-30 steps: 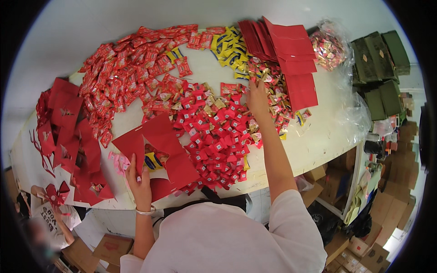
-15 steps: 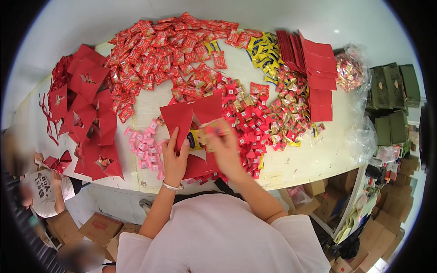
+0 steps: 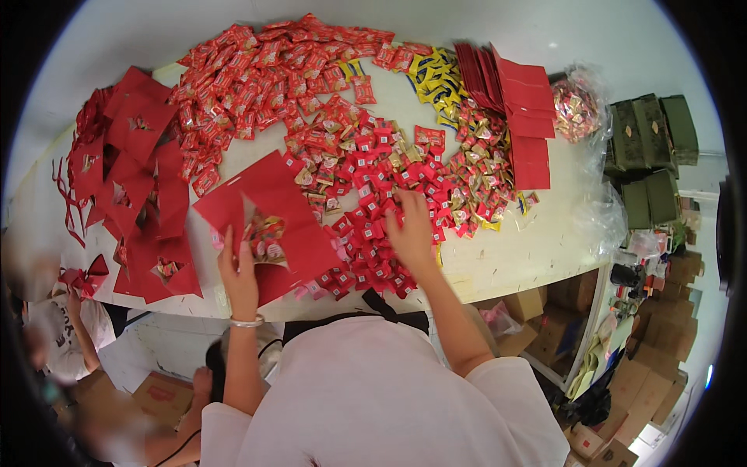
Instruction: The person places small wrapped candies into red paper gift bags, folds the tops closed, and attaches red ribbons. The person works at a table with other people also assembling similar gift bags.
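My left hand (image 3: 238, 272) grips the near left side of an unfolded red paper box (image 3: 299, 222), thumb on its inside. Mixed wrapped sweets (image 3: 267, 236) lie in the middle of the box between its raised flaps. To the right, my right hand (image 3: 411, 233) reaches into a heap of small red cube-shaped sweets (image 3: 379, 173). Its thumb and fingers are apart, and no sweet shows between them. A few pink sweets (image 3: 311, 289) peep out at the near edge of the box.
Red packets (image 3: 257, 78) are heaped at the back, beside yellow-and-blue packets (image 3: 440, 82). Gold-and-red sweets (image 3: 486, 156) lie right of centre, near stacked flat red boxes (image 3: 531, 117). Filled red boxes (image 3: 159, 194) crowd the left. A co-worker (image 3: 66, 335) holds a red ribboned box at far left.
My left hand has shifted the red box leftward, over the pink sweets. My right hand has left the box without the gold-and-red sweets and moved to the red cube-shaped ones.
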